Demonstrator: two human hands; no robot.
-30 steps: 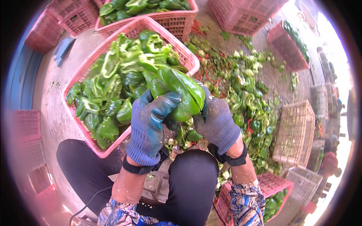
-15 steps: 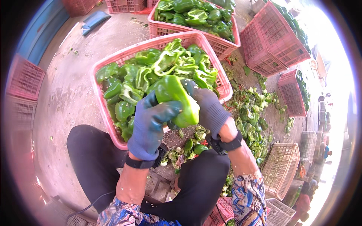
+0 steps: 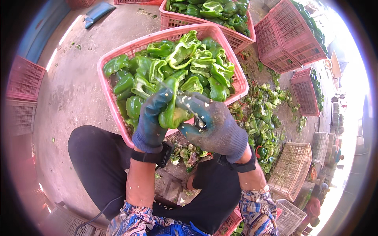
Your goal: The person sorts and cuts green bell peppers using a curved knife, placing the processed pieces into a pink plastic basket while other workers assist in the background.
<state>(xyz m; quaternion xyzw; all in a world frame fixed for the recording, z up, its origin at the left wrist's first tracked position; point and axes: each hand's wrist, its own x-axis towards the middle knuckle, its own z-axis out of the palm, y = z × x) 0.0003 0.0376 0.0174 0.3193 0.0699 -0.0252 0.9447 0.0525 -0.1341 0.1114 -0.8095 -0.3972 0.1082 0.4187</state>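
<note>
My left hand (image 3: 153, 120), in a blue-grey glove with a green coated palm, is closed round a green bell pepper (image 3: 169, 117). The pepper is opened up, with loose pale seeds scattered around it. My right hand (image 3: 216, 126), gloved alike, is curled against the pepper's right side. A small shiny bit shows between its thumb and fingers; what it belongs to is hidden. Both hands are over the near edge of a pink plastic crate (image 3: 103, 84), which is heaped with split green bell peppers (image 3: 181, 55).
Another pink crate (image 3: 173, 19) of peppers stands behind. Stacked pink crates (image 3: 281, 39) rise at the far right. Pepper scraps (image 3: 260, 126) litter the floor to my right, beside a beige crate (image 3: 291, 169). A blue flat object (image 3: 98, 15) lies at the far left.
The whole pepper has been opened and now sits lower in my left hand. My right hand has turned and come down from its top to its right side. Seeds are flying.
</note>
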